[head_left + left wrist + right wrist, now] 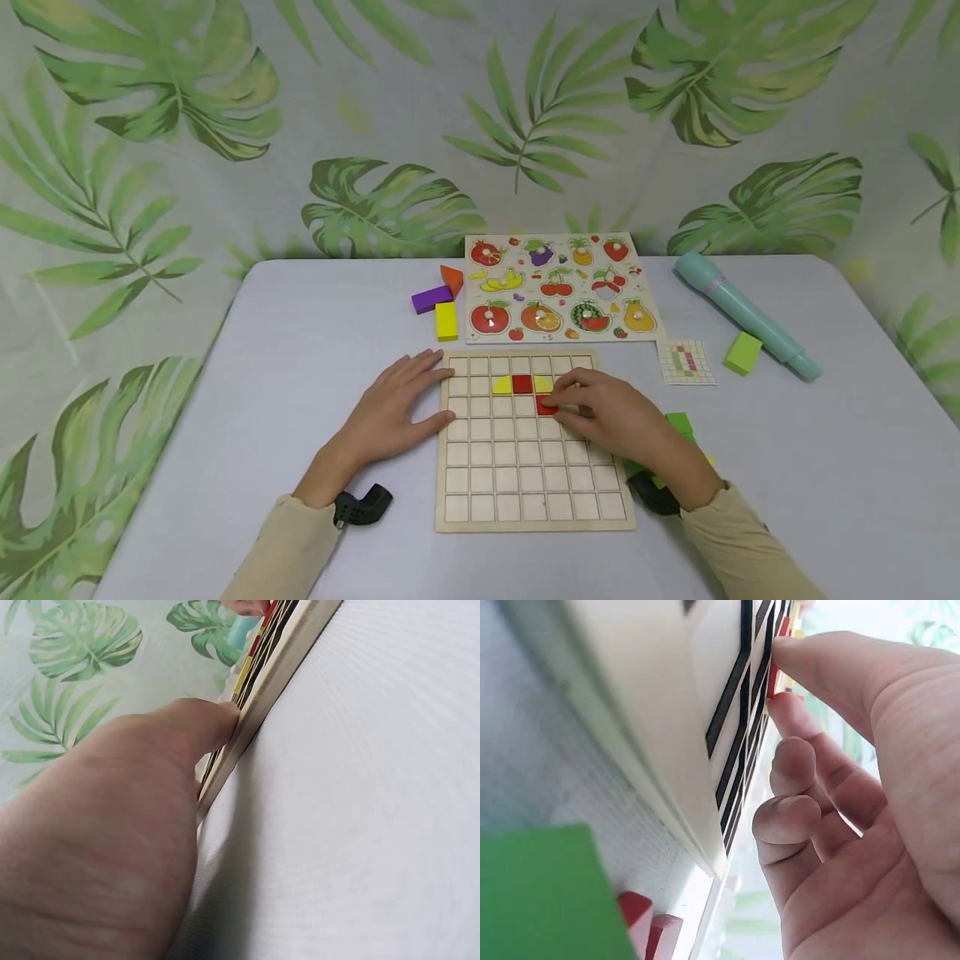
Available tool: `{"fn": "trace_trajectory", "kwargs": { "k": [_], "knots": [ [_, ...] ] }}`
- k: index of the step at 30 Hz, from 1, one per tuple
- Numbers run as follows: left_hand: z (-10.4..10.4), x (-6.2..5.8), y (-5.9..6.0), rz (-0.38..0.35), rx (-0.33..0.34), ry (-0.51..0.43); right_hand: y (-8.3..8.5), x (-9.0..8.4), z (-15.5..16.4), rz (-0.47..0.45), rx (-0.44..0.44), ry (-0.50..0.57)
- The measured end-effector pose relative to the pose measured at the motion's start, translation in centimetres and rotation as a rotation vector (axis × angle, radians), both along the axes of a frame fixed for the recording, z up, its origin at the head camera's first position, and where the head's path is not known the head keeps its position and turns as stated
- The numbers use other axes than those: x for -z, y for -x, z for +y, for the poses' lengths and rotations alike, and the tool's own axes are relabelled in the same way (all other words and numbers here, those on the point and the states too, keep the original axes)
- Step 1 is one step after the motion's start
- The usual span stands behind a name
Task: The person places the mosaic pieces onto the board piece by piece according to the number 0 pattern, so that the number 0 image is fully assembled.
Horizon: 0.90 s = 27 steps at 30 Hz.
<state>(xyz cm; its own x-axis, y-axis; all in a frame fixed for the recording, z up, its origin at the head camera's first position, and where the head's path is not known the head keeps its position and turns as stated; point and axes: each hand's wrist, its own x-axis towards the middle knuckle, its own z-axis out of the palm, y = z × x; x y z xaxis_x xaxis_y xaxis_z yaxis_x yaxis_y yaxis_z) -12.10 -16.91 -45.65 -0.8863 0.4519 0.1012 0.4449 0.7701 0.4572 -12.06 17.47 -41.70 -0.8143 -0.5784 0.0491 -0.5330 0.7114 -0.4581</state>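
A wooden grid board (pixel 534 479) lies flat on the table. In its second row sit two yellow quarter-round pieces, the left one (pixel 502 386) and the right one (pixel 542 383), with a red square tile (pixel 522 384) between them. My right hand (pixel 611 408) pinches another red square tile (pixel 545 406) by its edges, one row lower and to the right; the right wrist view shows this tile (pixel 775 679) between thumb and index finger, right at the board's surface. My left hand (pixel 390 408) rests spread at the board's left edge, its thumb (pixel 217 724) touching the rim.
Behind the board lies a fruit puzzle (pixel 528 287), with a purple block (pixel 432 299), a yellow block (pixel 446 322) and an orange piece (pixel 452 279) beside it. Rightward are a pattern card (pixel 687 362), a green block (pixel 742 353) and a teal microphone-shaped object (pixel 750 317). Several green pieces (pixel 680 423) lie by my right wrist.
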Motion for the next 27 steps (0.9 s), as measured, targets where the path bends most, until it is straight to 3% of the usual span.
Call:
{"fn": "trace_trajectory", "kwargs": {
  "k": [12,19,27],
  "knots": [
    [0.2,-0.4,-0.1,-0.022,0.019,-0.016,-1.0,-0.1,1.6,-0.068,-0.023,0.009],
    [0.0,-0.4,-0.1,-0.01,0.017,-0.021,-1.3,-0.9,4.7,-0.064,0.064,0.055],
    [0.0,-0.3,0.0,-0.008,0.018,-0.025,-1.0,-1.9,8.0,-0.068,0.086,0.075]
  ]
}}
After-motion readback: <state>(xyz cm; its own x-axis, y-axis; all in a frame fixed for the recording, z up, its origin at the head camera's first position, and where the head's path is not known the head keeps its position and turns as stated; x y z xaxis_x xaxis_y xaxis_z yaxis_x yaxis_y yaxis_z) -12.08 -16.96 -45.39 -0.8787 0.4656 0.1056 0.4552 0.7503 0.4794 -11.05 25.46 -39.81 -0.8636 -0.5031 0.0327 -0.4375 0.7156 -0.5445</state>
